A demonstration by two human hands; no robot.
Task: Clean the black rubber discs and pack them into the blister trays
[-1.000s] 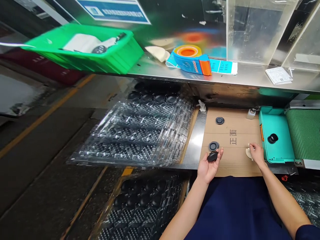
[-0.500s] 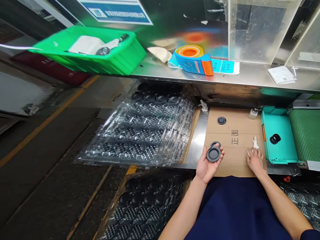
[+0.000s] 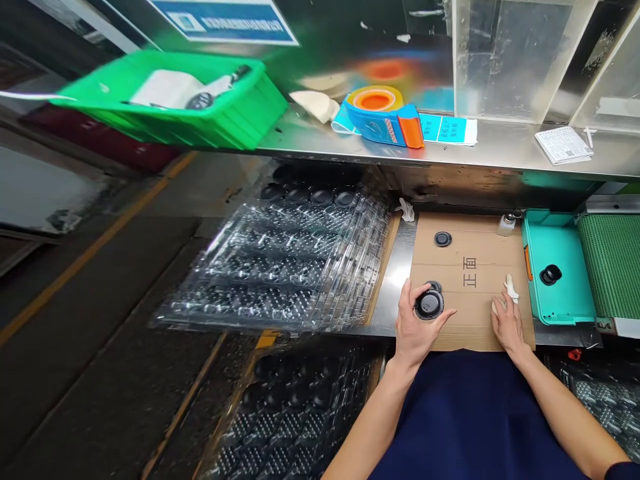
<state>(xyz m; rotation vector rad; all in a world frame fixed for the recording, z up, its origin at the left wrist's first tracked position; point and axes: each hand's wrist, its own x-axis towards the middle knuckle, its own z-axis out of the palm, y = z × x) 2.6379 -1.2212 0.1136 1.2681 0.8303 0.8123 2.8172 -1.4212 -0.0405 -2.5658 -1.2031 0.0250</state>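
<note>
Between its thumb and fingers my left hand [image 3: 416, 328] grips a round black part [image 3: 429, 304] above the cardboard sheet [image 3: 480, 323]. Another dark round piece [image 3: 436, 287] shows just behind it, partly hidden. Farther back on the cardboard lies a black disc [image 3: 443, 239]. At the right side of the sheet, my right hand [image 3: 507, 323] has its fingers bent around a pale thing that is mostly hidden, beside a small white crumpled piece [image 3: 511, 288].
A teal tray [image 3: 560, 240] holding a black part stands right of the cardboard, beside a green ribbed mat [image 3: 613, 267]. Stacked clear trays [image 3: 295, 260] are at left. The shelf holds a green bin [image 3: 200, 123] and tape dispenser [image 3: 383, 123]. A small bottle [image 3: 507, 225] stands behind.
My left hand has turned over, from cradling the round part on its palm to gripping it by the edges; its other face now shows. My right hand has barely moved.
</note>
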